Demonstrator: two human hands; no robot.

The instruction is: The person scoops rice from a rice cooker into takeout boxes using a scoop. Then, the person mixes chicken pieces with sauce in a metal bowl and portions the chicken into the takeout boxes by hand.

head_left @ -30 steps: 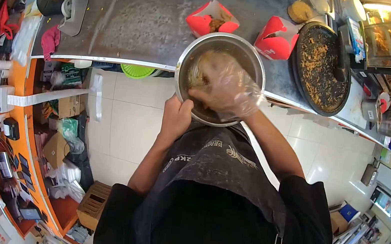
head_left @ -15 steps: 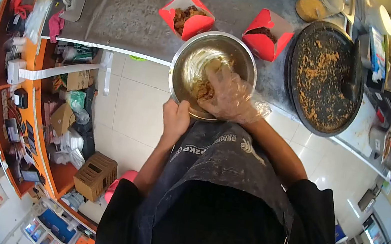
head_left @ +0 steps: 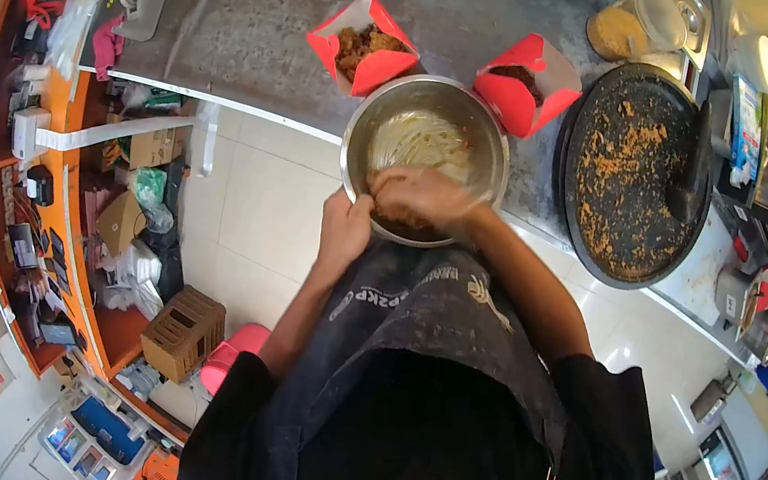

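My left hand (head_left: 345, 229) is closed on the near-left rim of a steel mixing bowl (head_left: 358, 127), which sits at the counter's front edge against my apron. Inside the bowl, low on the near side, is my right hand (head_left: 425, 197), smeared by motion, with its fingertips mostly hidden. Brownish food pieces (head_left: 404, 217) lie beneath it, and a pale greasy film coats the bowl's far inner wall. Just past the bowl stand two open red cartons: the left carton (head_left: 382, 66) has browned food pieces in it, the right carton (head_left: 514, 101) something dark.
A round black tray (head_left: 601, 248) with orange crumbs and a dark-handled tool (head_left: 686, 176) lies right on the steel counter (head_left: 258, 22). Behind it is a clear tub (head_left: 624, 30) of crumbs. A grey holder (head_left: 147, 1) stands far left. A brown crate (head_left: 181, 334) is on the floor.
My right hand has drawn down and left, from the bowl's middle to its near side over the food. The bowl shows slightly lower and further right. My left hand keeps its hold.
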